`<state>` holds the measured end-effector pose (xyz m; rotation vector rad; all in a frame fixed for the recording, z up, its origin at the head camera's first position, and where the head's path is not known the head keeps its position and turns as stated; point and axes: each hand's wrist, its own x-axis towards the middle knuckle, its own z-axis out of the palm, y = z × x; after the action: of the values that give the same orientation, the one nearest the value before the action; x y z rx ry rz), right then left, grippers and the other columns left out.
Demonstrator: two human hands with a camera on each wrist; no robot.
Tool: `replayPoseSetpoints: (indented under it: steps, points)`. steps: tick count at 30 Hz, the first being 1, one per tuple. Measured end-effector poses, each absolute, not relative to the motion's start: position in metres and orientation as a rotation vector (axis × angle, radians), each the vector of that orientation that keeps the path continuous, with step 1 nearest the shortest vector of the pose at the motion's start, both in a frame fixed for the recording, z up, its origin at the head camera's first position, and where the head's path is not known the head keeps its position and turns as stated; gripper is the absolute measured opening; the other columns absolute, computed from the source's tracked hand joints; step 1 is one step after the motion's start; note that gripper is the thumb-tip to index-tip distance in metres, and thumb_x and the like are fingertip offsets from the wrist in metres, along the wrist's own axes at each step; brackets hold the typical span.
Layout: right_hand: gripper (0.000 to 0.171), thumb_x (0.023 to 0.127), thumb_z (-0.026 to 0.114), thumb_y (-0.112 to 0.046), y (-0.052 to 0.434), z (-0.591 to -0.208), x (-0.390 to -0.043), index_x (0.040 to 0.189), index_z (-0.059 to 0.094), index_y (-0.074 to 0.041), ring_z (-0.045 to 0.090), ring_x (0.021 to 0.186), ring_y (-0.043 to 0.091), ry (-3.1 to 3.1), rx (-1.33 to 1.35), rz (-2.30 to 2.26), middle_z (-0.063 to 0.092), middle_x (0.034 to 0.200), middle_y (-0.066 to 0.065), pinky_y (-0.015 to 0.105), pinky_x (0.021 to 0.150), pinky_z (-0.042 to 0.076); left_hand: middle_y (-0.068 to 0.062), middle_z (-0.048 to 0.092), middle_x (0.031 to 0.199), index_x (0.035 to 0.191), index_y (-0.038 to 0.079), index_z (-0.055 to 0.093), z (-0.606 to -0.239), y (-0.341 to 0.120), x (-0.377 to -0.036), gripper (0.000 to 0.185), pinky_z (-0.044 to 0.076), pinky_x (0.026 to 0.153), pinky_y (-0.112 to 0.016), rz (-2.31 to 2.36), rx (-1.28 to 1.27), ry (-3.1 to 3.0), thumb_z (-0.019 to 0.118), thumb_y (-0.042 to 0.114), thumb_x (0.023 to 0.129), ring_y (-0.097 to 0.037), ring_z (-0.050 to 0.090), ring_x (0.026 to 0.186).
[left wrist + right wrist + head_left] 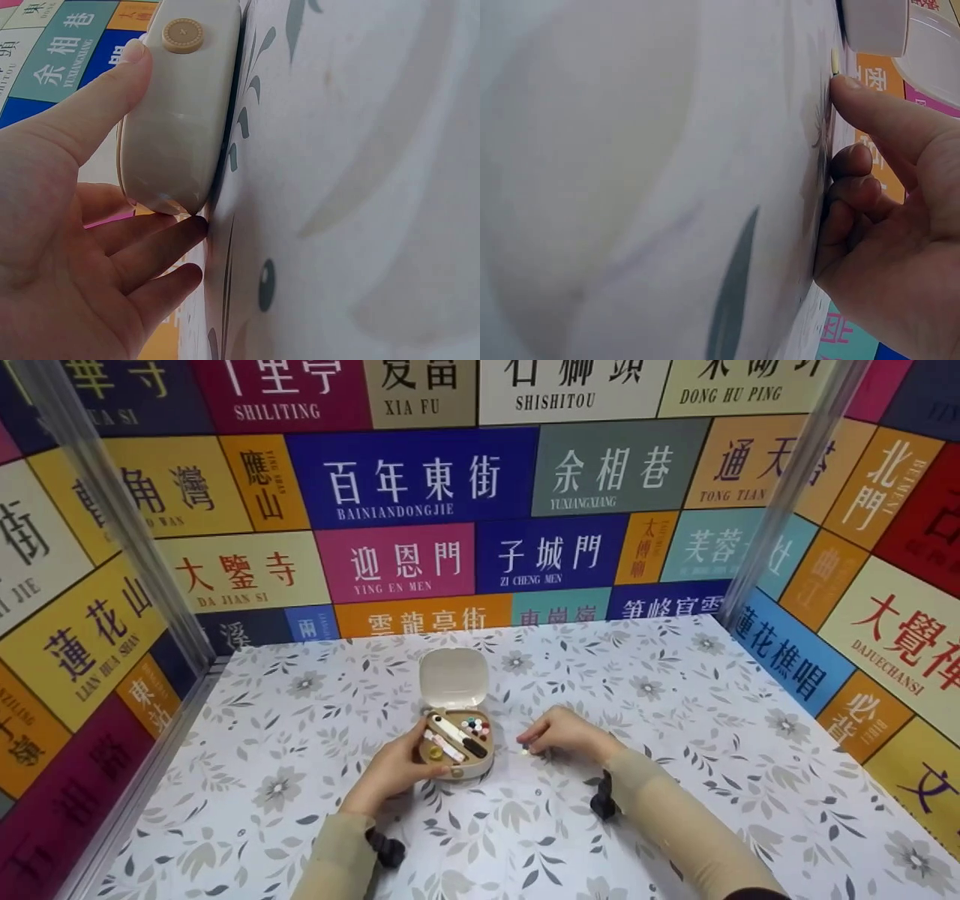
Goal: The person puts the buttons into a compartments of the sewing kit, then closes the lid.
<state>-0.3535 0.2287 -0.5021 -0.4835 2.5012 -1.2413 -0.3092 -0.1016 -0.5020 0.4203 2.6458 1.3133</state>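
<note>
- The case (pixel 455 742), a small beige sewing kit, sits on the bench (pixel 675 720) near its middle, a little toward the near edge, with its lid (pixel 453 678) standing open toward the back wall.
- The left hand (pixel 394 769) cups the case from its left side: the thumb (pixel 97 97) lies along the front wall close to the round clasp (pixel 183 34), and the fingers (pixel 154 251) curl under and around the near corner. The grip looks meant to keep the light case from sliding.
- Inside the case are a white tool, a dark one, and a cluster of coloured pin heads (pixel 475 727); finer detail is too small to tell.
- The right hand (pixel 562 733) rests on the bench just right of the case, apart from it. Its fingers are curled, with the forefinger (pixel 885 112) tip pressed to the cloth at a tiny pale piece (pixel 524 748), probably to pin or pick up something that small.
- Whether the thumb meets that piece cannot be told.
</note>
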Motion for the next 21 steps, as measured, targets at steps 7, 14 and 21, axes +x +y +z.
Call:
replayPoseSetpoints:
  steps: [7,14,21]
  points:
    - [0.024,0.077,0.075,0.000,0.2263,-0.5051,-0.3543,0.100,0.077,-0.007,0.062,0.062,0.009,2.507,-0.444,-1.245,0.074,0.090,0.005,0.021,0.057,0.052,-0.012,0.034,0.153,0.154,0.015,0.025,-0.5028,-0.1028,-0.3091,0.108,0.025,0.114,-0.047,1.314,0.398,2.633,0.083,0.048,0.070,-0.031,0.036,0.137]
    - [0.023,0.076,0.076,-0.001,0.2268,-0.5053,-0.3537,0.098,0.077,-0.007,0.062,0.062,0.009,2.503,-0.420,-1.253,0.074,0.086,0.005,0.021,0.057,0.052,-0.012,0.035,0.153,0.154,0.015,0.025,-0.5031,-0.1015,-0.3092,0.108,0.024,0.114,-0.048,1.327,0.398,2.635,0.084,0.045,0.070,-0.032,0.036,0.137]
    - [0.020,0.076,0.076,-0.001,0.2269,-0.5046,-0.3544,0.094,0.078,-0.008,0.062,0.061,0.010,2.512,-0.412,-1.253,0.074,0.084,0.006,0.022,0.056,0.052,-0.013,0.037,0.152,0.154,0.015,0.025,-0.5026,-0.1015,-0.3096,0.107,0.025,0.113,-0.049,1.343,0.397,2.636,0.084,0.045,0.070,-0.032,0.037,0.136]
